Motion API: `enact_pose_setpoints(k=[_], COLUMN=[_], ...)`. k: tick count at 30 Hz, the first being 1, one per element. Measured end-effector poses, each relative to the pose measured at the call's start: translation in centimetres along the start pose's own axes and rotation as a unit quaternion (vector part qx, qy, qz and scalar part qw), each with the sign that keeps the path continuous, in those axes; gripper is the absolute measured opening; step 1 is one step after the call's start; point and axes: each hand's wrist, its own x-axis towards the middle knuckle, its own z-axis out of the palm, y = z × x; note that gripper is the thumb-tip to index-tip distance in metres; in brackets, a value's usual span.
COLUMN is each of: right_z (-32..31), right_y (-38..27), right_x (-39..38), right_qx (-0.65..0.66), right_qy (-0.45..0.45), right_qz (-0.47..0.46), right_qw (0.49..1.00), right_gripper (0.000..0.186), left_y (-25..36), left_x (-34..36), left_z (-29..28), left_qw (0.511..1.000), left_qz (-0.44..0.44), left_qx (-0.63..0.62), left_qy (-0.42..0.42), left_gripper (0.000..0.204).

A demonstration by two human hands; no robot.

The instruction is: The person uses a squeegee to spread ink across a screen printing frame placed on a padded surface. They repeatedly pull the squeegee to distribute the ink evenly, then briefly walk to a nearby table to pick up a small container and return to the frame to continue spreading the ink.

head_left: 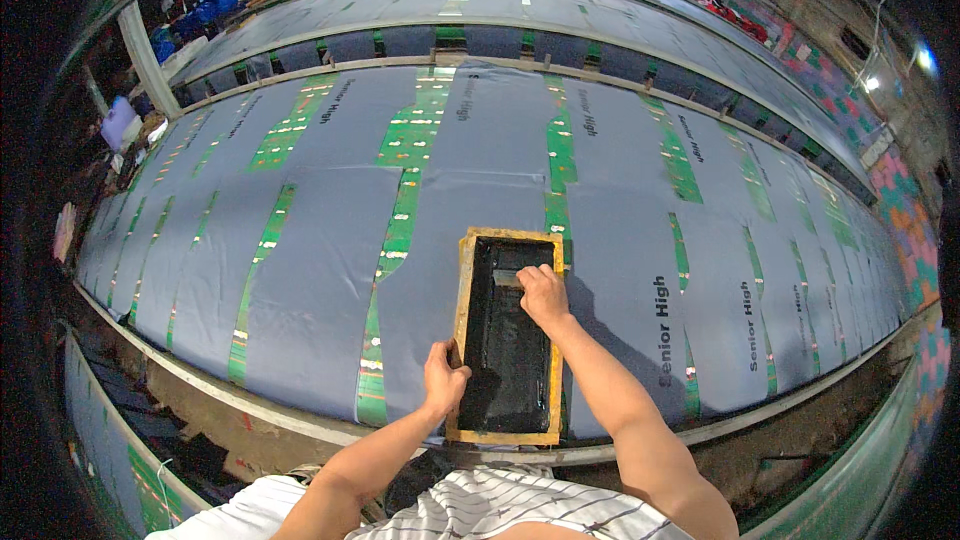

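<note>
A rectangular printing screen with a yellow-edged frame (503, 437) lies on grey-blue cut fabric pieces (310, 300), its long side pointing away from me. Black ink coats much of its dark mesh (515, 370). My left hand (445, 377) is closed at the frame's left edge, thumb toward the inside. Within the frame, toward its far end, my right hand (543, 295) is closed around a small squeegee (506, 278), whose bar extends to the left of my fingers. The squeegee's lower edge is hard to make out.
A long green printing table (372, 380) carries the fabric pieces, several with dark lettering on the right. Its front rail (300, 424) runs close to me. Beyond stands another long fabric-covered table (400, 15). A post (147, 60) rises at the far left, near blue bundles (212, 5).
</note>
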Motion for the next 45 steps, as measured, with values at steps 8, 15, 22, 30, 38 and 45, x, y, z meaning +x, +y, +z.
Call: enact_pose_setpoints(k=[8, 15, 22, 30, 38, 45], right_z=[1.6, 1.1, 0.1, -3.3, -2.0, 0.3], right_y=[2.1, 2.3, 2.4, 3.6, 3.4, 3.2], right_x=[2.8, 3.0, 4.7, 9.4, 5.6, 5.8], right_qx=[0.0, 0.007, 0.012, 0.088, 0.058, 0.057], right_qy=[0.024, 0.012, -0.064, -0.184, -0.012, -0.005], right_qz=[-0.006, -0.01, 0.018, 0.11, 0.044, 0.012], right_qw=[1.0, 1.0, 0.998, 0.973, 0.997, 0.998], right_gripper=[0.039, 0.038, 0.03, 0.027, 0.021, 0.023], left_y=[-0.4, -0.6, -1.1, -1.4, -3.1, -2.4], left_x=[0.0, 0.0, 0.0, 0.2, 0.4, 0.3], left_z=[0.1, 0.3, 0.4, 0.3, 1.0, 0.8], left_qw=[0.999, 0.999, 0.999, 1.0, 0.999, 0.999], left_qz=[0.039, 0.039, 0.028, 0.012, 0.042, 0.035], left_qx=[0.024, 0.005, -0.02, 0.002, -0.02, -0.008], left_qy=[0.022, 0.018, 0.012, 0.001, 0.018, 0.014], left_gripper=[0.056, 0.056, 0.057, 0.056, 0.054, 0.055])
